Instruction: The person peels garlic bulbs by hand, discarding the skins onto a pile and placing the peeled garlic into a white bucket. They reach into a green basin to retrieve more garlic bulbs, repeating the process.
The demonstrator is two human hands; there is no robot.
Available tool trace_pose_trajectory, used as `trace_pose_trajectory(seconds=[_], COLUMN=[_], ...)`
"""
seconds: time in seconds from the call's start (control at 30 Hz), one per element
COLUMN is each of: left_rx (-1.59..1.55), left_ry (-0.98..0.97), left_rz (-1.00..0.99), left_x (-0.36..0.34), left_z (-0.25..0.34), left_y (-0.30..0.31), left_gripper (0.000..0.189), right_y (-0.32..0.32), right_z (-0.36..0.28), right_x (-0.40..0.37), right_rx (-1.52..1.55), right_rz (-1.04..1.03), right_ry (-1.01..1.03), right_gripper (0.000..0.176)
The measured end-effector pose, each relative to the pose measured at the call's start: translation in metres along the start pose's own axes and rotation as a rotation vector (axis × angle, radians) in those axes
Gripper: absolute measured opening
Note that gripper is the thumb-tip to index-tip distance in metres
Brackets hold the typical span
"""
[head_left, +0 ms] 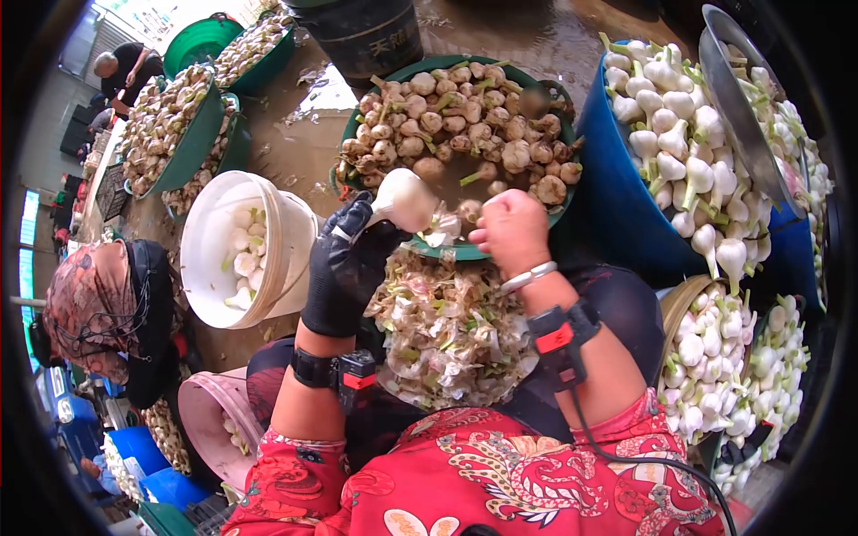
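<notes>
My left hand (349, 263), in a black glove, is closed round the stem end of a white garlic bulb (404, 198), with something thin and pale between its fingers. Bare and curled, my right hand (514, 230) is just right of the bulb, apart from it; what its fingers hold, if anything, is hidden. Behind both hands is a green basin (465, 253) of brownish, unpeeled garlic (429, 121). Below them lies a heap of loose garlic skins (451, 330) between my legs.
A white bucket (204, 250) with peeled bulbs stands left, a pink bucket (210, 420) below it. On the right a blue tub (617, 196) is heaped with white garlic, beside a metal basin (746, 107). A bent-over person (98, 304) is close on the left.
</notes>
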State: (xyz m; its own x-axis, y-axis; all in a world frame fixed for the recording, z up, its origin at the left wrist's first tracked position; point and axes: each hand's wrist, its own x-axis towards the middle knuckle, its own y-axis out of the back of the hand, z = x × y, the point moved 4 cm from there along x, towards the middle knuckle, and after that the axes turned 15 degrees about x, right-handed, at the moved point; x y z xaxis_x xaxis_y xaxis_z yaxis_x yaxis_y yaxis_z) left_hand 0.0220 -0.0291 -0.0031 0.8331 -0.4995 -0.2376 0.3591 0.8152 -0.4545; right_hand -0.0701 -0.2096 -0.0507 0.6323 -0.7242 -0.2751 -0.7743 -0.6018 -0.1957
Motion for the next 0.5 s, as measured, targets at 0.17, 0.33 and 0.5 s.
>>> trace_pose_trajectory(seconds=[0.17, 0.33, 0.5], left_rx=[0.156, 0.283, 0.540], left_ry=[0.006, -0.038, -0.092], left_rz=[-0.009, -0.075, -0.129], left_x=[-0.005, -0.012, -0.016], left_z=[-0.009, -0.019, -0.023], left_y=[-0.001, -0.015, -0.015], left_gripper=[0.022, 0.021, 0.026], right_y=[-0.024, -0.031, -0.029], right_z=[-0.021, -0.025, -0.033], right_x=[-0.022, -0.027, -0.029], right_rx=[0.227, -0.017, -0.220], right_rz=[-0.278, -0.207, -0.172], right_ry=[0.126, 0.421, 0.580], right_gripper=[0.008, 0.007, 0.005])
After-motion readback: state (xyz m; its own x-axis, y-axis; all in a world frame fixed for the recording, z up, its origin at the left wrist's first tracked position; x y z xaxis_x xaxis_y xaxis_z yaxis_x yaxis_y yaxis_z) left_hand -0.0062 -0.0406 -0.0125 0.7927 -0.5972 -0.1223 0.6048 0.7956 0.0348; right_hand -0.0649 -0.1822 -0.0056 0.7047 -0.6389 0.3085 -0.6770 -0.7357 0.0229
